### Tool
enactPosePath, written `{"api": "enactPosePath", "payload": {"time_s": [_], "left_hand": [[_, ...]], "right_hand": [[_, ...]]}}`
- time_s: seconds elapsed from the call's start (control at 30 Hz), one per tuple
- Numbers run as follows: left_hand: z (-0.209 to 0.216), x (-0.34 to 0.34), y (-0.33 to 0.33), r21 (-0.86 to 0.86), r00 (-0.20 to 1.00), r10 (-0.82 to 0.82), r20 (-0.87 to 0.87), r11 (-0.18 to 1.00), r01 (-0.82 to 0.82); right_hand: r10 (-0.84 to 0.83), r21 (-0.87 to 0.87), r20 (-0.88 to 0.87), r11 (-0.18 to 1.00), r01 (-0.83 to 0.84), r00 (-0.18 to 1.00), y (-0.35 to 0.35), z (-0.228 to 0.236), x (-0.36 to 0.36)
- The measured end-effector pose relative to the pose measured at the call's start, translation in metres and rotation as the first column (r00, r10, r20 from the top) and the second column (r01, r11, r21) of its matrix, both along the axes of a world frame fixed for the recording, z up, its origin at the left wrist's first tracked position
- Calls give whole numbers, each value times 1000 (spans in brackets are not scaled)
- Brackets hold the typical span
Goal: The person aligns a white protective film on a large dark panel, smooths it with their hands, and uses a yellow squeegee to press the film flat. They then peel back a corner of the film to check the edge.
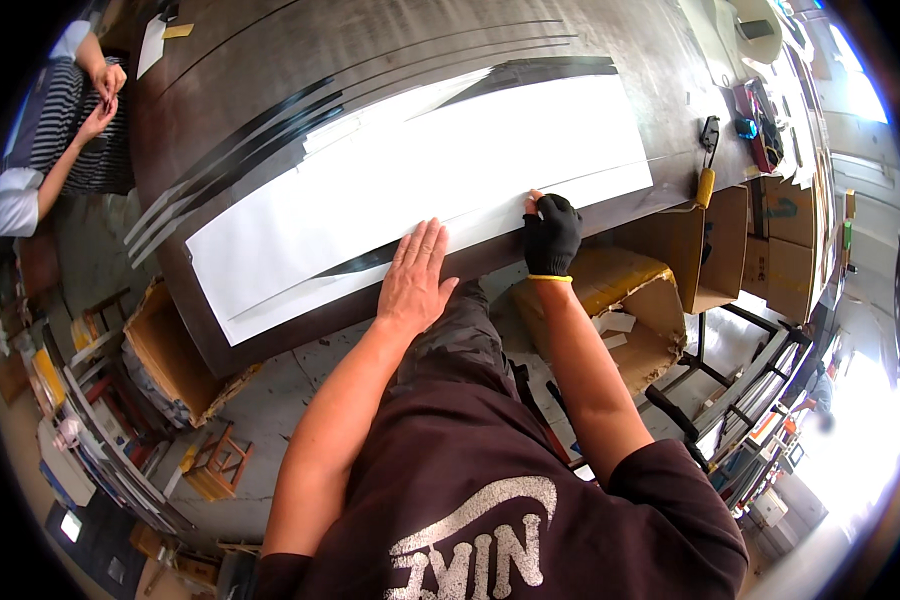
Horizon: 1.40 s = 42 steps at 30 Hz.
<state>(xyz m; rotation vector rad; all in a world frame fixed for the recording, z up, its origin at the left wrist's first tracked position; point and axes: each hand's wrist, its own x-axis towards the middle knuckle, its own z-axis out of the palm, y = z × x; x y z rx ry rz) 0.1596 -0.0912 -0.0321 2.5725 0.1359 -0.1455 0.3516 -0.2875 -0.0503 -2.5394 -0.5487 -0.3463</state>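
**Busy Corners Around a Dark Table (625,30)**

At far left, a co-worker (16,200) in a striped apron (52,125) holds both hands together. Nearby on the floor (280,420), an open cardboard box (165,345) sits near a small wooden stool (213,470). Rightward, a yellow-handled tool (706,187) lies at the table's edge, near brown boxes (788,245).

The bare left hand (415,280) is laid flat with the palm down; its straight fingers are close together and point away from the body, while the thumb stands out to the right. The bare left forearm (345,395) slants inward. The right hand (553,232), in a black glove (558,246) with a yellow cuff (550,278), has bent fingers. The bare right forearm (583,355) also leans inward, so both hands are near each other.
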Motion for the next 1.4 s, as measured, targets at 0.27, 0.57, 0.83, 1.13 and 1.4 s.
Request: {"api": "enactPosePath", "payload": {"time_s": [0.27, 0.57, 0.83, 1.13, 1.4], "left_hand": [[-1, 0, 0, 4, 1000, -4, -15, 1000, 4], [0, 0, -2, 22, 998, -8, -56, 1000, 9], [1, 1, -2, 52, 998, -9, -61, 999, 12], [-2, 0, -1, 10, 1000, -6, -20, 1000, 7], [-1, 0, -2, 49, 998, -15, -56, 999, 18]], "right_hand": [[-29, -18, -22, 999, 28, 999, -3, -5, 2], [92, 14, 53, 996, -93, 994, -3, 2, 5], [32, -78, 35, 997, -29, 999, -5, 0, 1], [-6, -2, 1, 1000, 6, 1000, -6, -5, 5], [-2, -54, 10, 999, 3, 1000, -6, -7, 5]]}}
